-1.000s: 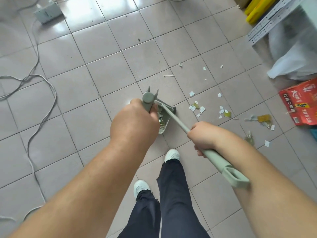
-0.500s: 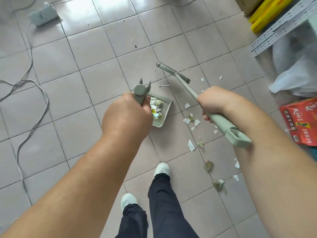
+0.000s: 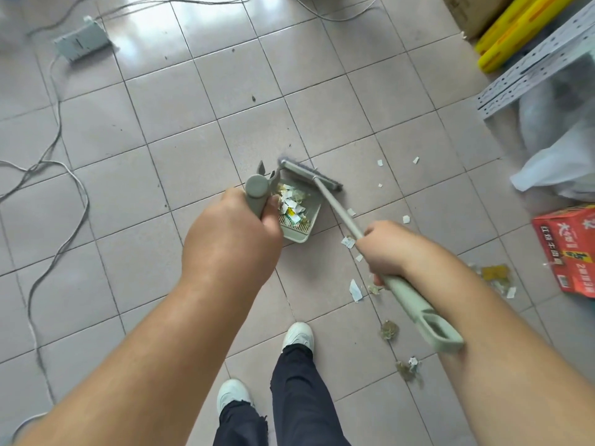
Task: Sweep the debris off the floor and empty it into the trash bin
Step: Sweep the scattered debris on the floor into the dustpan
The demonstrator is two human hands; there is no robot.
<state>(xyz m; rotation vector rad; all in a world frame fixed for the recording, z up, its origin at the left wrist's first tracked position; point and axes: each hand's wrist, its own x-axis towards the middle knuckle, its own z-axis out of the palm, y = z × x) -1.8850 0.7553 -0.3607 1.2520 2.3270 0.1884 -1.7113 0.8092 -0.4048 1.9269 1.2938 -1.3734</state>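
Observation:
My left hand (image 3: 230,239) grips the upright handle of a grey-green dustpan (image 3: 304,235) that stands on the tiled floor and holds torn paper scraps. My right hand (image 3: 388,251) grips the shaft of a matching broom (image 3: 418,309). The broom head (image 3: 309,175) lies on the floor at the dustpan's far mouth. Loose paper scraps (image 3: 355,289) and crumpled bits (image 3: 389,329) are scattered on the tiles to the right of the pan and near my feet. No trash bin is clearly visible.
Grey cables (image 3: 58,201) loop over the floor on the left, beside a small grey box (image 3: 82,40). At the right stand a red carton (image 3: 571,249), a white plastic bag (image 3: 560,169), a metal shelf frame (image 3: 531,66) and yellow items (image 3: 515,27). My white shoes (image 3: 297,336) are below.
The broom head came down from the air onto the floor at the dustpan's far edge. The dustpan stayed in place with scraps in it.

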